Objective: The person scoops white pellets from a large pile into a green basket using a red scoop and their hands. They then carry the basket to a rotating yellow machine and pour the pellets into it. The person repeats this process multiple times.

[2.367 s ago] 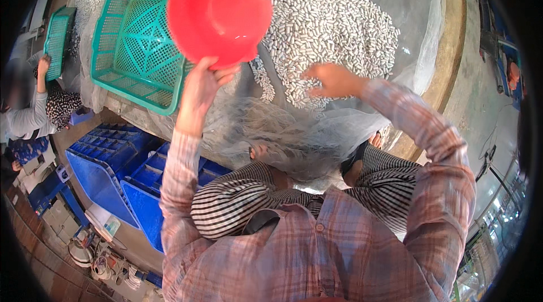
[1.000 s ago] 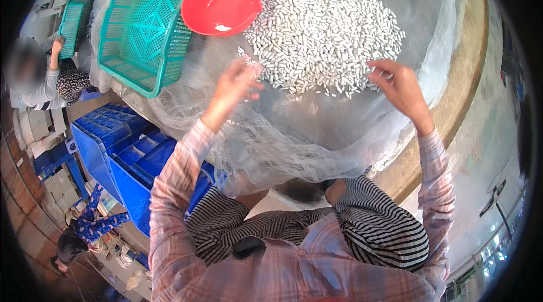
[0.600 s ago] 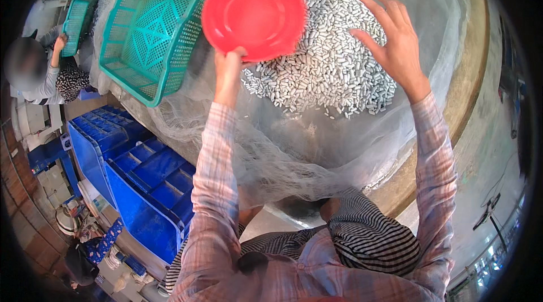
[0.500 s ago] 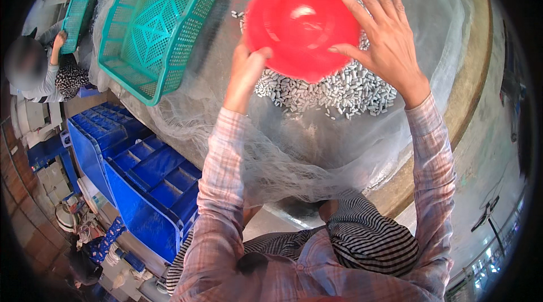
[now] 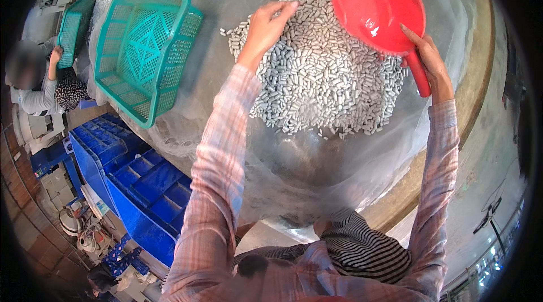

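Observation:
My right hand grips a red plastic dipper near where its handle joins the bowl, the thumb lying over the rim. The dipper is tilted, its shiny inside facing up, above the right side of a broad pile of small grey-white oblong pieces. My left hand hovers at the upper left of the pile, thumb and fingers apart, with nothing visible in it. Part of its fingers is hidden behind the hand.
A green plastic basket sits left of the pile on pale netting. Blue crates stand lower left. A person at far left holds another green basket. A raised edge curves along the right.
The red dipper has moved right and turned. My left hand has let go of it, and my right hand, spread against it before, now grips it by the handle. More of the pile shows.

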The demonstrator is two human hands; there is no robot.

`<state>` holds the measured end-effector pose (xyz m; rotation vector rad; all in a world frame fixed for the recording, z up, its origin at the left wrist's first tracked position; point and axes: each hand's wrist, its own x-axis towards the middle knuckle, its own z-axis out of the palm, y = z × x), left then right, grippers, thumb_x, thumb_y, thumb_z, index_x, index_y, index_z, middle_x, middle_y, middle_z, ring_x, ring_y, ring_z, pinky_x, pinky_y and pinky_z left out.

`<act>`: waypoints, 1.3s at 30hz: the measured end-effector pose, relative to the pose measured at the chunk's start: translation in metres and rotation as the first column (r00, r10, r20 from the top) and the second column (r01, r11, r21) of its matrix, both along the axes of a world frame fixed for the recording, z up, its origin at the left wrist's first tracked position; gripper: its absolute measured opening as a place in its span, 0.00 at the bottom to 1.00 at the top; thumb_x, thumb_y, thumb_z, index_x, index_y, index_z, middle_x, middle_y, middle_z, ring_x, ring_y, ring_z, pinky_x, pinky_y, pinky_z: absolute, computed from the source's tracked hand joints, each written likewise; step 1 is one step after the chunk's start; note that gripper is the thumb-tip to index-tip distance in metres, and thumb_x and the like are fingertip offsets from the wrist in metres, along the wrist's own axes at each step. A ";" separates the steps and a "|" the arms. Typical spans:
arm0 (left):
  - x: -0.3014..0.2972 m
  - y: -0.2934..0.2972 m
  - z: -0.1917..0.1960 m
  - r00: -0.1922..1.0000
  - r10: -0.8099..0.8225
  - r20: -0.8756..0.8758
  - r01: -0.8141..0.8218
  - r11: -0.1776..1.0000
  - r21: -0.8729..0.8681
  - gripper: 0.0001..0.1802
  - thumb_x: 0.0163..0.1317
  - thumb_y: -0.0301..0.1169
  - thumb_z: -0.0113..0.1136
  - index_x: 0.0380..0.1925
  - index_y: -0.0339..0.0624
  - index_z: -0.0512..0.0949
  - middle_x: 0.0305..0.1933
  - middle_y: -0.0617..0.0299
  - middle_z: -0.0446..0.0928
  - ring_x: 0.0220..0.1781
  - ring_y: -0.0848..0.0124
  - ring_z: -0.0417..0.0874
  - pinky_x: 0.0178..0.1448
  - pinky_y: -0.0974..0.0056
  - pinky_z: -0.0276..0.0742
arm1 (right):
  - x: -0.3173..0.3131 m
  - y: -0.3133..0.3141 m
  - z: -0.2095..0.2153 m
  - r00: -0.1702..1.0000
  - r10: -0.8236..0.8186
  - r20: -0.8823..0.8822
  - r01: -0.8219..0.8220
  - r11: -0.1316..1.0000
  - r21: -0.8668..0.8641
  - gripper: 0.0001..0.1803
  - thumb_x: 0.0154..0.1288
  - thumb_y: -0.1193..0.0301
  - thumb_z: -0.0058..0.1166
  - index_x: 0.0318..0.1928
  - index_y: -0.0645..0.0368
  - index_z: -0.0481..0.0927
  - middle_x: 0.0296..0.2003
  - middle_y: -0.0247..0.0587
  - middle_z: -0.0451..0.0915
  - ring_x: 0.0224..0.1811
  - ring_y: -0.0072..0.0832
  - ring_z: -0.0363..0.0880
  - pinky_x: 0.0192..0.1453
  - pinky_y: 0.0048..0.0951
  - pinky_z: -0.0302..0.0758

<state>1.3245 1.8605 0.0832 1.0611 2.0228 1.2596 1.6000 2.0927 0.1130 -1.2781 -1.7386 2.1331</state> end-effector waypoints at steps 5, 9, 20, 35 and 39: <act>0.004 0.050 -0.054 0.758 0.187 -0.626 -0.338 0.932 -0.131 0.18 0.61 0.51 0.55 0.42 0.56 0.84 0.47 0.60 0.79 0.47 0.56 0.75 0.56 0.49 0.67 | -0.033 -0.006 -0.001 0.995 -0.048 -0.090 0.097 0.726 0.681 0.44 0.59 0.62 0.60 0.72 0.51 0.50 0.29 0.37 0.77 0.25 0.25 0.77 0.25 0.27 0.76; 0.040 0.036 -0.056 0.767 0.002 -0.641 -0.158 0.970 -0.186 0.18 0.58 0.51 0.55 0.36 0.53 0.83 0.45 0.62 0.78 0.48 0.60 0.75 0.53 0.50 0.66 | -0.049 -0.020 0.000 0.995 -0.043 0.088 -0.075 0.235 0.969 0.49 0.56 0.70 0.60 0.73 0.36 0.46 0.30 0.41 0.79 0.30 0.36 0.81 0.36 0.38 0.77; 0.126 -0.114 -0.052 0.712 0.524 -0.467 -0.534 0.836 0.123 0.20 0.63 0.33 0.53 0.55 0.41 0.73 0.57 0.51 0.72 0.62 0.55 0.67 0.67 0.54 0.56 | 0.012 -0.103 0.015 0.913 0.253 0.320 -0.366 0.164 0.916 0.50 0.51 0.77 0.51 0.73 0.38 0.44 0.26 0.54 0.78 0.21 0.48 0.78 0.27 0.45 0.76; 0.203 0.010 -0.037 0.606 0.771 0.197 -0.794 0.601 0.092 0.30 0.63 0.42 0.56 0.60 0.37 0.67 0.63 0.38 0.61 0.65 0.45 0.62 0.68 0.50 0.56 | 0.032 -0.191 0.003 0.977 0.210 -0.032 -0.118 0.663 0.740 0.53 0.55 0.77 0.49 0.73 0.49 0.28 0.28 0.59 0.79 0.21 0.52 0.78 0.29 0.48 0.72; 0.196 0.029 0.001 0.888 0.456 0.055 -0.458 0.889 0.028 0.35 0.56 0.40 0.64 0.62 0.41 0.67 0.69 0.37 0.54 0.71 0.44 0.54 0.73 0.51 0.51 | 0.031 -0.164 0.018 0.998 -0.040 -0.052 0.043 0.997 0.057 0.47 0.58 0.78 0.44 0.73 0.44 0.35 0.27 0.44 0.76 0.16 0.30 0.74 0.18 0.30 0.74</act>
